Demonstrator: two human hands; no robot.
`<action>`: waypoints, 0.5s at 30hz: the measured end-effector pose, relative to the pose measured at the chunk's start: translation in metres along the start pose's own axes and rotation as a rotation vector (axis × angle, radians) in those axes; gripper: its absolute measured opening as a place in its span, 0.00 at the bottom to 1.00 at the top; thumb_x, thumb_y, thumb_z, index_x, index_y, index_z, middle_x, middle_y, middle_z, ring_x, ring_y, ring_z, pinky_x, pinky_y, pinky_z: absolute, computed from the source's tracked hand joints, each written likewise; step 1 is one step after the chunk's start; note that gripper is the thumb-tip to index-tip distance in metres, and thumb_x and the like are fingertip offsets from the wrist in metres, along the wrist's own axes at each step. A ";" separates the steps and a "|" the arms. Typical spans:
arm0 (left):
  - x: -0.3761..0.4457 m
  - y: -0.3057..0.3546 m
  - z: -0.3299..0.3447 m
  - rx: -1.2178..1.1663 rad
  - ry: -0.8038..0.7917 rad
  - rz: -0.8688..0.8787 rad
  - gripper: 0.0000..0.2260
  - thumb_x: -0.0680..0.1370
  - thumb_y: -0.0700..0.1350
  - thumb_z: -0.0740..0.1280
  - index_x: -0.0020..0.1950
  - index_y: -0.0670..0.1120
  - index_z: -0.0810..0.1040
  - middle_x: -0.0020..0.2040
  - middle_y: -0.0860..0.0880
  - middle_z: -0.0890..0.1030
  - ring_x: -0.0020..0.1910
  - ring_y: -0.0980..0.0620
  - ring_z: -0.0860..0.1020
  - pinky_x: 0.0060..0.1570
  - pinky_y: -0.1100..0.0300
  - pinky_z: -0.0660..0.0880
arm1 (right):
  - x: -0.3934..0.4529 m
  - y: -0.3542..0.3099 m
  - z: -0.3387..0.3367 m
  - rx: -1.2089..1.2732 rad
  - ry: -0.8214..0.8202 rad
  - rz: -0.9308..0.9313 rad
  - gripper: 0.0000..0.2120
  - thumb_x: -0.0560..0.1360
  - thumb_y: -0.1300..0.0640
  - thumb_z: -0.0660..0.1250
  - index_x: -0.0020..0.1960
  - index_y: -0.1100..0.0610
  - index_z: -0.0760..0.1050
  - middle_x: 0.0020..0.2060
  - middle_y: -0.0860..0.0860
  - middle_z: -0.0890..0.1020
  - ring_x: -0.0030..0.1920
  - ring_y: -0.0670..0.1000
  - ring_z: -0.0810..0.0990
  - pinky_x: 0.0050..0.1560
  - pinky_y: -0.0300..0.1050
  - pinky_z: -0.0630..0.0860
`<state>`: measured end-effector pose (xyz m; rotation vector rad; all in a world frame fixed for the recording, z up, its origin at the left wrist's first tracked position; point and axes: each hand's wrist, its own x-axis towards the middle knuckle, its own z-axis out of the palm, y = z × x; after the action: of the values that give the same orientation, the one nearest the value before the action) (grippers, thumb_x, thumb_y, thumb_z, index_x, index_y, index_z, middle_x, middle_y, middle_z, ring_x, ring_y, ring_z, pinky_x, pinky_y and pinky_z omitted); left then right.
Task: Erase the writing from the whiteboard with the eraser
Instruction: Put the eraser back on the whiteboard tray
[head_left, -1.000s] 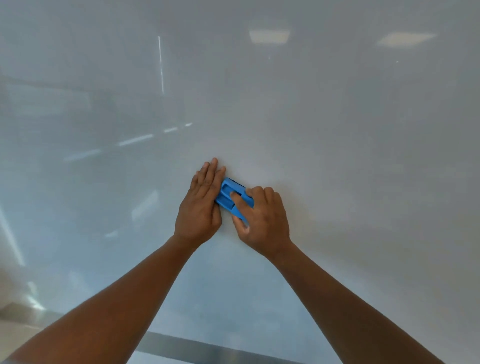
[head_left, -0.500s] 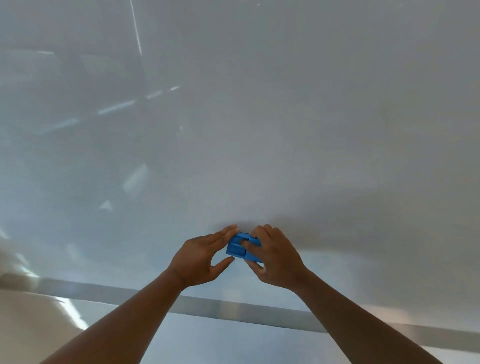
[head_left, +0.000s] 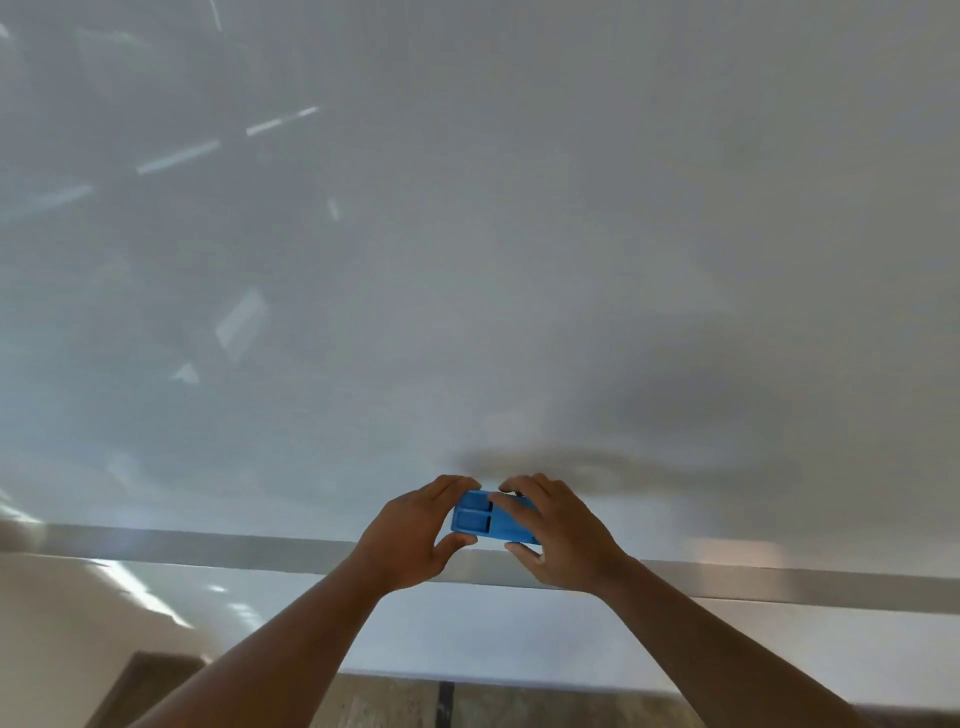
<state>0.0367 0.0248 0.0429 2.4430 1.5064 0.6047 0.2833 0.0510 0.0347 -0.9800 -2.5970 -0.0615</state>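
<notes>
Both hands are gripping the blue eraser (head_left: 485, 517) low on the whiteboard (head_left: 519, 234), just above its grey bottom frame (head_left: 208, 545). The left hand (head_left: 410, 535) is curling around the eraser's nine o'clock end, fingers over the top edge and thumb under the bottom edge. The right hand (head_left: 558, 535) is closing on the three o'clock end, its fingers lying across the face and hiding most of that half; the thumb is pressing from below. Two recessed pockets are showing on the exposed part. The board surface is looking blurred, carrying pale reflected streaks toward ten o'clock and a soft shadow toward two o'clock of the hands. Any writing is too faint to make out. Both forearms are running off the bottom edge.
</notes>
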 end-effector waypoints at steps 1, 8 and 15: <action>-0.001 0.000 0.005 -0.001 -0.015 -0.008 0.25 0.79 0.59 0.65 0.74 0.54 0.66 0.69 0.58 0.73 0.57 0.56 0.79 0.55 0.65 0.73 | -0.006 0.004 0.004 0.006 -0.013 0.012 0.31 0.71 0.46 0.73 0.70 0.50 0.66 0.63 0.50 0.72 0.58 0.50 0.74 0.58 0.42 0.75; -0.001 0.001 0.039 -0.035 -0.088 -0.116 0.26 0.80 0.57 0.66 0.75 0.55 0.64 0.71 0.58 0.70 0.55 0.55 0.79 0.55 0.63 0.75 | -0.037 0.016 0.027 0.021 0.003 0.066 0.33 0.66 0.54 0.76 0.68 0.52 0.68 0.59 0.50 0.72 0.54 0.49 0.72 0.53 0.43 0.76; 0.003 0.003 0.084 -0.083 -0.114 -0.254 0.26 0.78 0.54 0.69 0.74 0.58 0.64 0.71 0.62 0.69 0.57 0.58 0.79 0.55 0.60 0.78 | -0.054 0.027 0.058 0.034 0.006 0.156 0.31 0.62 0.57 0.80 0.63 0.55 0.73 0.57 0.52 0.75 0.53 0.51 0.77 0.53 0.43 0.78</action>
<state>0.0774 0.0287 -0.0300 2.1398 1.6733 0.4592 0.3198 0.0472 -0.0401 -1.1642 -2.4982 0.0200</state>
